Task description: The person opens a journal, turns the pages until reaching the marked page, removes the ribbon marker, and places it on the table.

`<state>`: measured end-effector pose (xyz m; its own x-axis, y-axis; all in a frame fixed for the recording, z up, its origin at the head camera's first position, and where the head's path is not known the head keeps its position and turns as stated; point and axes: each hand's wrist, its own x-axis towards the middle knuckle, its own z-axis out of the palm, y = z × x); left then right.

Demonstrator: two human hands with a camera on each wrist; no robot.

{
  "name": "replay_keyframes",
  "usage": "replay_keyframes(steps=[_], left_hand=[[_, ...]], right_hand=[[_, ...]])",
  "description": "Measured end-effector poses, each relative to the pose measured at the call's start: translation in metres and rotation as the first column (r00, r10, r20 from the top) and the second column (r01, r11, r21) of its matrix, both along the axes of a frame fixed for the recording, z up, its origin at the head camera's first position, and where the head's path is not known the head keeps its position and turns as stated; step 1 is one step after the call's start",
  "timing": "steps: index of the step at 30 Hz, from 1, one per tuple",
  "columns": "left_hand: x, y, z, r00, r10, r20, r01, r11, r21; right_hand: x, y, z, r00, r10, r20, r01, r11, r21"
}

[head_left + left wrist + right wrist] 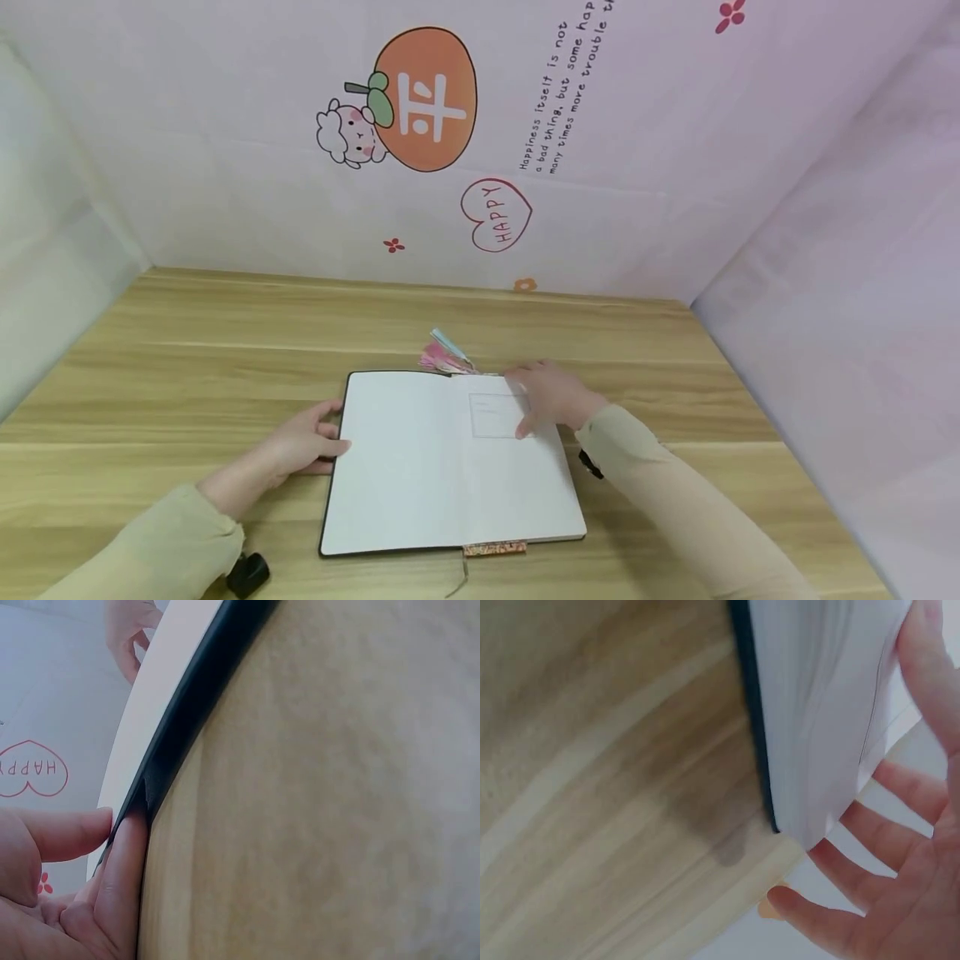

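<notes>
An open notebook [397, 467] with a dark cover lies on the wooden table, its left page blank and a printed rectangle on its right page. My left hand [303, 442] holds the left edge, thumb on the page; in the left wrist view fingers [124, 877] reach under the dark cover. At the upper right corner is my right hand [551, 396], its thumb over the printed rectangle. The right wrist view has its fingers [892, 840] spread and fairly straight beside the page corner. Whether they touch the paper there is hard to tell.
Pink and light blue tassels [442, 357] lie beyond the notebook's top edge. From the bottom edge sticks out a patterned strip [495, 549] beside a thin cord [459, 579]. A printed cloth [262, 225] rises behind the wooden table [225, 350].
</notes>
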<state>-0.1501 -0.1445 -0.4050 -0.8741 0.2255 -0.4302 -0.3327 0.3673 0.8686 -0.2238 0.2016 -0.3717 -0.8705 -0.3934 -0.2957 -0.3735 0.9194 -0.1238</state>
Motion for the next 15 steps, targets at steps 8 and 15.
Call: replay_keyframes(steps=[8,15], left_hand=[[0.000,0.000,0.000,1.000,0.002,0.005,-0.002,1.000,-0.019],[0.000,0.000,0.000,1.000,-0.003,-0.014,0.002,1.000,-0.023]], right_hand=[[0.008,-0.004,0.000,0.995,0.029,-0.095,-0.028,1.000,0.013],[0.015,-0.003,0.002,0.980,0.099,-0.173,-0.090,0.994,0.063]])
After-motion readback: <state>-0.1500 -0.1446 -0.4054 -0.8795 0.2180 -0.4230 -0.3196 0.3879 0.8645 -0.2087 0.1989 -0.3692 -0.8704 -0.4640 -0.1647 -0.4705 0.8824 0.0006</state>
